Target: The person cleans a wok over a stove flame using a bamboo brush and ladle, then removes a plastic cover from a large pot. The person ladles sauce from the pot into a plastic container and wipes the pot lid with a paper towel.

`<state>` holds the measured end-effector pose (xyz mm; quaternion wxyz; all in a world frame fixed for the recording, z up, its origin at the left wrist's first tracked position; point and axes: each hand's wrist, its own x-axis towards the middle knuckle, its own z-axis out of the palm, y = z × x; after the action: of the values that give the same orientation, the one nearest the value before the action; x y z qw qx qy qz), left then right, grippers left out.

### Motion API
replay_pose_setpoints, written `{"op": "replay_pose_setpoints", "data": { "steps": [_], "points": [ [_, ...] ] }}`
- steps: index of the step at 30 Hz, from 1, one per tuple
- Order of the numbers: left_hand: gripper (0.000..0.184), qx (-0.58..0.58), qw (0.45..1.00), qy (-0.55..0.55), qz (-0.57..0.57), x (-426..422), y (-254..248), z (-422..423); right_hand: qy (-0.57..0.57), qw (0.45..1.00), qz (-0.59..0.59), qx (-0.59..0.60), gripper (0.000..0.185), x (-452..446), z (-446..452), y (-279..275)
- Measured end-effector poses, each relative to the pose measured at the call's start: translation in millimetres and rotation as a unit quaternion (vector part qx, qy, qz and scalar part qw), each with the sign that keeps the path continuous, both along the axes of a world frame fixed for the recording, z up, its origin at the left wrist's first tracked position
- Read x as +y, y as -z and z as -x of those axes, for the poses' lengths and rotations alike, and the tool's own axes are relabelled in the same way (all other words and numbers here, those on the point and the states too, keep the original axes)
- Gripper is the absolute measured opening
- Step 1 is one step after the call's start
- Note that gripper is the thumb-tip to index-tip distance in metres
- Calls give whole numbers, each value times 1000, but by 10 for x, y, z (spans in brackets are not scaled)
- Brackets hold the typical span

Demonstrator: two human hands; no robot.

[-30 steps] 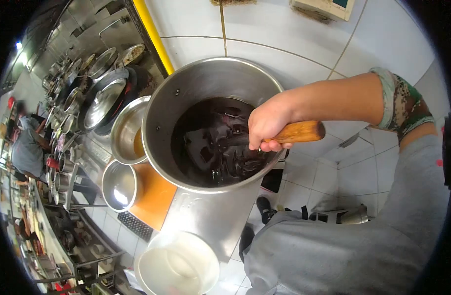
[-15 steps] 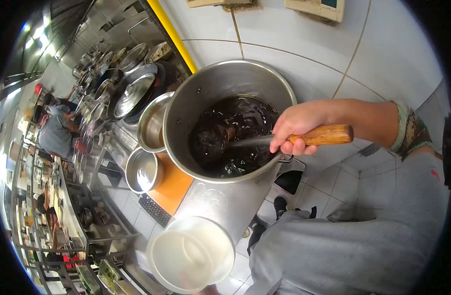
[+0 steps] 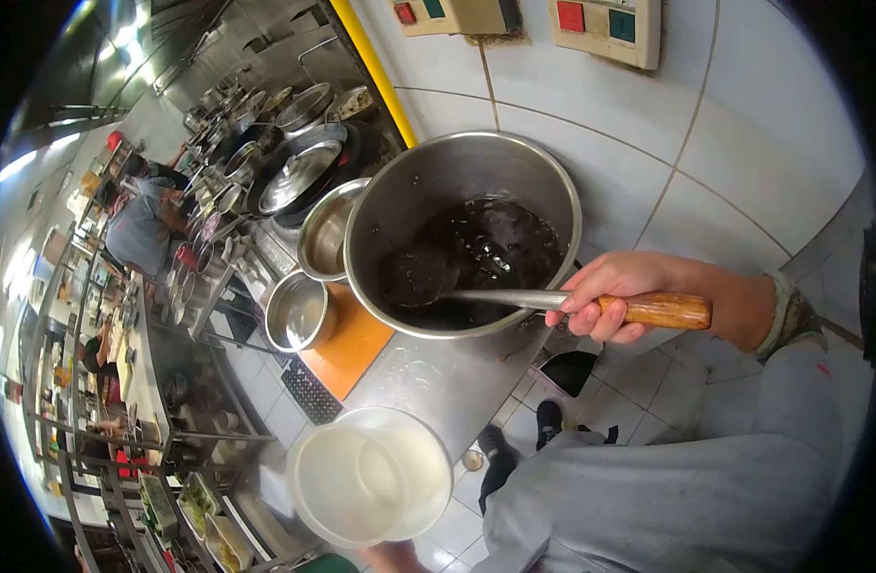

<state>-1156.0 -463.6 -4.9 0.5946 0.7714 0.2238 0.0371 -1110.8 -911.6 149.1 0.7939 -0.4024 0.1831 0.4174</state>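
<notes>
My right hand [image 3: 605, 301] grips the wooden handle [image 3: 662, 310] of a ladle [image 3: 505, 298]. Its round bowl is down inside a large steel pot [image 3: 462, 329], at the near left of the dark liquid [image 3: 510, 244], with dark liquid in it. The ladle's shaft crosses the pot's rim. At the bottom, my left hand [image 3: 392, 557] is partly visible at the edge of a white plastic bucket [image 3: 424, 458], which it appears to hold past the counter's edge. Those fingers are mostly hidden beneath the bucket.
The pot stands on a steel counter [image 3: 409, 372] against a tiled wall. Left of it are two smaller steel pots [image 3: 299, 310] and an orange board [image 3: 357, 349]. Farther left are woks with lids [image 3: 302, 177], racks of supplies and other people [image 3: 142, 234]. A dustpan [image 3: 567, 372] stands below the counter.
The ladle's bowl has risen and shows near the liquid's surface, where before it was submerged. My right hand has moved slightly right and down. More of my left hand shows below the bucket.
</notes>
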Motion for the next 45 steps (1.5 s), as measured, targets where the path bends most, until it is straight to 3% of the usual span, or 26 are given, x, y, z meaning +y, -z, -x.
{"op": "replay_pose_setpoints", "data": {
  "steps": [7, 9, 10, 12, 17, 19, 20, 22, 23, 25, 28, 30, 45],
  "points": [
    [47, -27, 998, 21, 52, 88, -79, 164, 41, 996, -74, -15, 11, 218, 98, 77],
    [47, -39, 996, 31, 71, 143, -96, 151, 44, 993, 73, -82, 20, 359, 122, 20],
    [47, -44, 995, 35, 84, 174, -104, 153, 45, 992, 75, -88, 20, 431, 124, 12],
    [48, -55, 992, 71, 86, 321, -34, 97, 47, 964, 213, -156, 17, 578, 124, 32],
    [49, -61, 980, 132, 137, 334, -45, -181, 92, 938, 286, -173, 14, 815, 133, -95],
    [46, -50, 950, 154, 267, 293, -34, -362, 100, 929, 298, -196, 21, 823, 152, -108],
    [46, -50, 948, 158, 271, 253, -18, -459, 103, 927, 302, -196, 21, 813, 162, -96],
    [52, -76, 927, 176, 323, 141, -15, -642, 92, 944, 283, -139, 22, 817, 196, -117],
    [52, -75, 925, 179, 326, 105, -55, -710, 128, 960, 221, -113, 19, 880, 242, -187],
    [52, -32, 942, 196, 270, 57, -132, -803, 161, 965, 187, -86, 17, 948, 313, -279],
    [52, -38, 910, 211, 356, -21, 165, -1136, 196, 971, 127, -54, 14, 955, 368, -371],
    [52, -30, 912, 209, 351, -100, 231, -1282, 211, 972, 96, -43, 22, 959, 388, -413],
    [50, -25, 930, 177, 321, -424, 342, -1433, 203, 972, 116, -37, 27, 827, 555, -768]
  ]
}}
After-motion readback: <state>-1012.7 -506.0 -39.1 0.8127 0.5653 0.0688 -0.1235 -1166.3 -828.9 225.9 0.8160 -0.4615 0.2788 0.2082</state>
